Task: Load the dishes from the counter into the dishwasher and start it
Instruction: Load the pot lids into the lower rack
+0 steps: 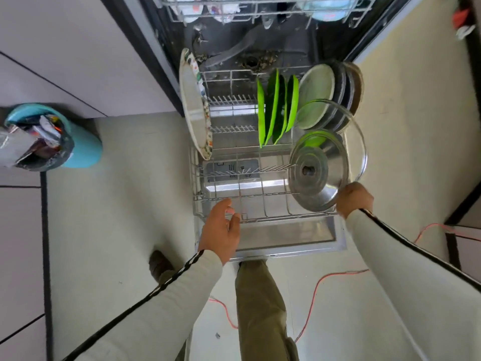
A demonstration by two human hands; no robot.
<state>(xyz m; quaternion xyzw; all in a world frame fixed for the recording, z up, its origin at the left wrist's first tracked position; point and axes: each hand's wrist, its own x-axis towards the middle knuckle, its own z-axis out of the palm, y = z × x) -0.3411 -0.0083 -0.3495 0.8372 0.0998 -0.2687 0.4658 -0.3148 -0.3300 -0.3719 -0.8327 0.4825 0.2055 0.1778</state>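
The dishwasher's lower rack (221,201) is pulled out over the open door (286,238). My right hand (354,199) grips the rim of a steel lid (316,175), which stands on edge at the rack's front right. A clear glass bowl (356,136) leans just behind the lid. Several green plates (276,110) stand upright mid-rack, with grey and dark plates (317,95) to their right. A large white patterned platter (194,105) stands along the left side. My left hand (221,227) hovers at the rack's front rail, fingers apart and holding nothing.
The upper rack (257,9) with cups sits above at the top. A teal bin (83,144) full of rubbish stands on the floor at the left. Red cables (315,290) run over the floor near my legs. White cabinet fronts line the left side.
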